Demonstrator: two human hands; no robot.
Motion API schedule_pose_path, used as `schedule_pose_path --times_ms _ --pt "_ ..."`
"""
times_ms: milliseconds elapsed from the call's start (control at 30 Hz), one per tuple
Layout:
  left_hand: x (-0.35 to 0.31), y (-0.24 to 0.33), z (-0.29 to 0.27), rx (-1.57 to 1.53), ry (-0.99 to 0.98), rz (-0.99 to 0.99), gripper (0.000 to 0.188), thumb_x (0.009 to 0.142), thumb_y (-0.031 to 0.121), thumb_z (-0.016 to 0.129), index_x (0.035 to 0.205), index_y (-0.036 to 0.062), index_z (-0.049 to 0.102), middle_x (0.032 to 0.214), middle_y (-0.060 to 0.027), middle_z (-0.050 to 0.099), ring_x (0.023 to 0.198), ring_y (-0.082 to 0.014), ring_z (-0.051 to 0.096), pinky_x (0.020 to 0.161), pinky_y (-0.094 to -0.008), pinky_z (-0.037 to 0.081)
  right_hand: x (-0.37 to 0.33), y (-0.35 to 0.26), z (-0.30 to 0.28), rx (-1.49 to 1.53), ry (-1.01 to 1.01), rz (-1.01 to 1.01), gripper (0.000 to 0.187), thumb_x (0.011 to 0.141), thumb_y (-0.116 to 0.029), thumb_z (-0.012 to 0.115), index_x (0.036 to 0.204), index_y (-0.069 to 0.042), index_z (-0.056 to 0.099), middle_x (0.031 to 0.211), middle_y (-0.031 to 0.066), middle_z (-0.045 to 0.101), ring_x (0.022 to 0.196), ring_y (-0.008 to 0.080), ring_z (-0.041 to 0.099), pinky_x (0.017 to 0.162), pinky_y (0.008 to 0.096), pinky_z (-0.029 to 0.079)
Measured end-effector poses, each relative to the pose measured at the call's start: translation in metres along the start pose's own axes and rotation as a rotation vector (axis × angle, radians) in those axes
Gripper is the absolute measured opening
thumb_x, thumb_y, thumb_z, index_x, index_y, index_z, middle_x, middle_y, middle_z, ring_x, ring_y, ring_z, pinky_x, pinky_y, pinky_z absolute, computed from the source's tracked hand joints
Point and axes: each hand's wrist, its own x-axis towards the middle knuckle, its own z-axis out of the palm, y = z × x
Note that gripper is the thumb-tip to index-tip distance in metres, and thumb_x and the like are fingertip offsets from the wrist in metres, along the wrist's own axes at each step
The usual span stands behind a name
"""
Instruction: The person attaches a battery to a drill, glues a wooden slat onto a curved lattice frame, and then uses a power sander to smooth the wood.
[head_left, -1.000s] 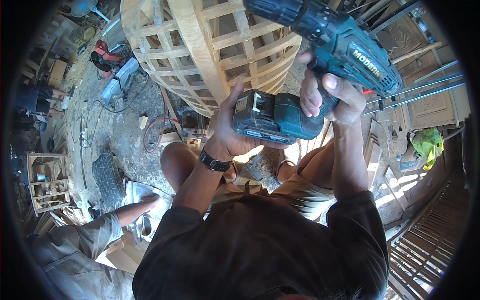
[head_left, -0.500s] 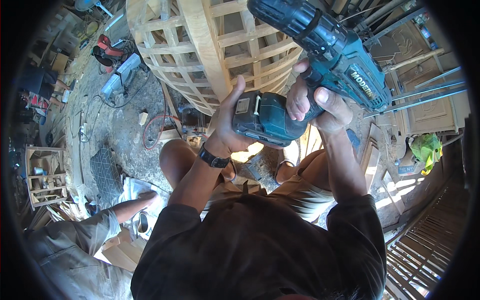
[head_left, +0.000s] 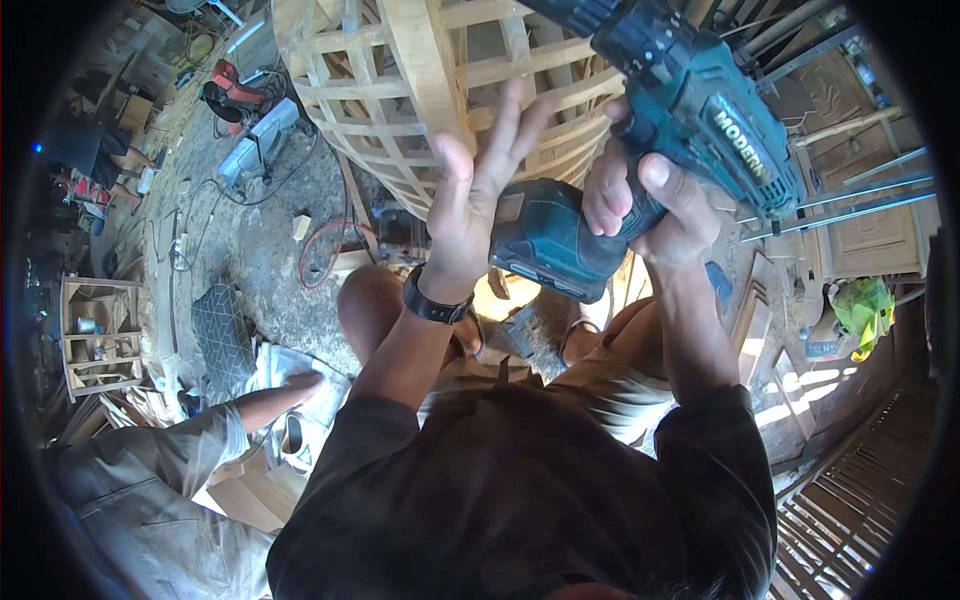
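My right hand (head_left: 665, 205) is wrapped round the grip of a teal and black cordless drill (head_left: 715, 135), its chuck pointing up and to the left. The battery pack (head_left: 555, 240) sits at the foot of the grip, toward my left side. Beside the pack my left hand (head_left: 470, 205) is raised with thumb and fingers spread, holding nothing. Whether its palm still touches the pack I cannot tell. A dark watch (head_left: 437, 300) is on my left wrist. Just beyond my hands stands a curved wooden lattice frame (head_left: 425, 90).
To the left on the floor lie a red and black power tool (head_left: 235, 95), a grey metal piece (head_left: 258, 145) and a red cord (head_left: 320, 250). Another person's arm (head_left: 275, 400) reaches in at lower left. A small wooden shelf (head_left: 100, 335) stands far left; a slatted panel (head_left: 850, 490) is lower right.
My left hand has opened away from the battery pack, its fingers now spread upward. The drill has shifted slightly right in view, still in my right hand.
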Motion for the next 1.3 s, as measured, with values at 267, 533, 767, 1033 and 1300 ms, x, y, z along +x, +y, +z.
schedule_pose_path --times_ms 267,533,767,1033,1300 --pt "-0.008 -0.002 0.011 -0.046 0.272 0.099 0.084 0.103 0.060 0.004 0.149 -0.0040 0.033 0.150 -0.0254 0.043 0.143 -0.0326 0.035 0.119 -0.0444 0.018 -0.003 -0.009 -0.007 0.027 0.021 0.005 0.048 0.090 -0.025 0.063 0.127 0.002 0.047 0.060 0.0062 0.050 0.046 0.0192 0.052 0.050 0.0342 0.048" --pt "-0.032 0.001 -0.044 -0.145 0.650 0.246 0.055 0.105 0.040 0.034 0.127 -0.0066 0.053 0.113 -0.0224 0.068 0.116 -0.0341 0.062 0.108 -0.0428 0.038 -0.009 -0.012 -0.035 -0.040 0.253 -0.080 0.031 0.084 -0.016 0.065 0.108 -0.003 0.051 0.061 0.0064 0.049 0.049 0.0197 0.052 0.050 0.0344 0.048" --pt "-0.027 -0.003 -0.035 -0.134 0.651 0.136 0.040 0.103 0.028 0.043 0.120 -0.0054 0.056 0.101 -0.0159 0.069 0.102 -0.0242 0.065 0.100 -0.0367 0.044 -0.014 -0.012 -0.031 -0.031 0.304 0.029 0.035 0.084 -0.010 0.068 0.113 0.000 0.053 0.065 0.0072 0.049 0.049 0.0193 0.051 0.049 0.0334 0.046" --pt "-0.022 -0.014 -0.018 0.058 0.591 0.047 0.028 0.098 0.016 0.055 0.115 -0.0048 0.062 0.105 -0.0137 0.068 0.098 -0.0204 0.066 0.096 -0.0334 0.046 -0.014 -0.007 -0.031 0.093 0.243 0.068 0.039 0.085 -0.011 0.068 0.120 -0.001 0.053 0.062 0.0071 0.049 0.046 0.0188 0.050 0.048 0.0342 0.046" --pt "0.008 -0.011 -0.004 -0.063 0.410 0.179 0.052 0.104 0.033 0.049 0.137 -0.0071 0.046 0.129 -0.0189 0.059 0.120 -0.0251 0.057 0.104 -0.0373 0.043 -0.022 0.006 -0.018 0.200 0.052 0.243 0.047 0.087 -0.009 0.070 0.128 0.007 0.052 0.060 0.0076 0.053 0.048 0.0172 0.052 0.048 0.0315 0.045"
